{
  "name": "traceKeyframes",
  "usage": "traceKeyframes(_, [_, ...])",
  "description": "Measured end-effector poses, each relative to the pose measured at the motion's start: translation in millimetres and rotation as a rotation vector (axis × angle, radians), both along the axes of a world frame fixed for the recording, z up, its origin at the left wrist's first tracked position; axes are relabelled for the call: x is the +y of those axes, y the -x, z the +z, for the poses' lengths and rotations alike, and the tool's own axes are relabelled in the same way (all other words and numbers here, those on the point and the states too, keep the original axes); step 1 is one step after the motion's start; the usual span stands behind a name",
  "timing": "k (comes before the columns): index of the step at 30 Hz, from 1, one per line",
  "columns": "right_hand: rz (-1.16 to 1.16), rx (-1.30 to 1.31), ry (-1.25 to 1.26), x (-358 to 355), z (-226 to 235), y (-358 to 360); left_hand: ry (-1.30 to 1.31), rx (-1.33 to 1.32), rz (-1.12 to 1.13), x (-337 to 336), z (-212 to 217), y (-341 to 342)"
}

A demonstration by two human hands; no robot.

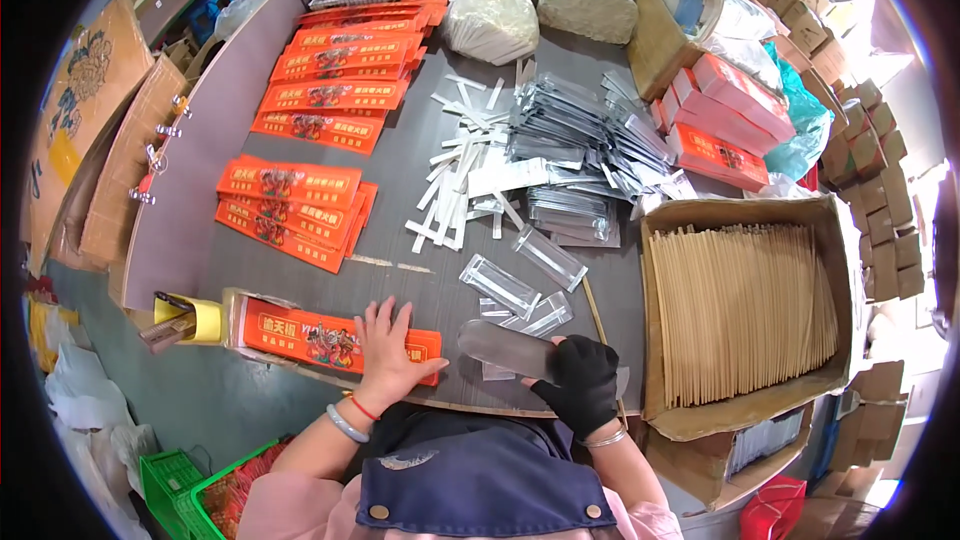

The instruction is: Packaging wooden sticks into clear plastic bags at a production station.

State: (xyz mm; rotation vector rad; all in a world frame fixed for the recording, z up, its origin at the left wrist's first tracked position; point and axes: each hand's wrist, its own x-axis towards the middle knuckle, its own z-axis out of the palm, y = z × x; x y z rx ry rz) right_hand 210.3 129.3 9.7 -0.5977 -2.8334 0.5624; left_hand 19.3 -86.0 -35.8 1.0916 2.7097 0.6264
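Low in the frame's centre, our bare left hand [388, 352] lies flat, fingers spread, on a long orange printed paper packet [335, 337] — our black-gloved right hand [582, 382] grips a clear plastic sleeve [507, 348] just right.

1. Your left hand [388, 352] rests on a flat printed packet [330, 337] at the table's [240, 130] near edge.
2. Your right hand [580, 385] holds a clear sleeve [505, 348] just right of it.
3. An open carton of sticks [745, 310] sits to your right.
4. Stacked packets [290, 208] lie beyond, to the left.
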Motion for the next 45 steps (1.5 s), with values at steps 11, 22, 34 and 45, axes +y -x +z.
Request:
traceKeyframes(11, [0.271, 0.003, 0.076, -46.4, -44.3, 49.7, -0.040, -0.208, 0.012, 1.2, -7.5, 5.4])
traceKeyframes(22, [-0.555, -0.246, -0.187, 39.6, -65.1, -63.9, -0.127, 0.317, -0.181, 87.7, -30.4, 119.0])
traceKeyframes(34, [-0.868, -0.213, -0.306, 79.9, -43.1, -87.9, -0.130, 0.225, -0.499, 69.8, -13.4, 74.6])
traceKeyframes(45, [-0.842, -0.251, -0.352, 90.6, -64.3, -90.5, -0.004, 0.129, -0.583, 128.7, -26.9, 55.5])
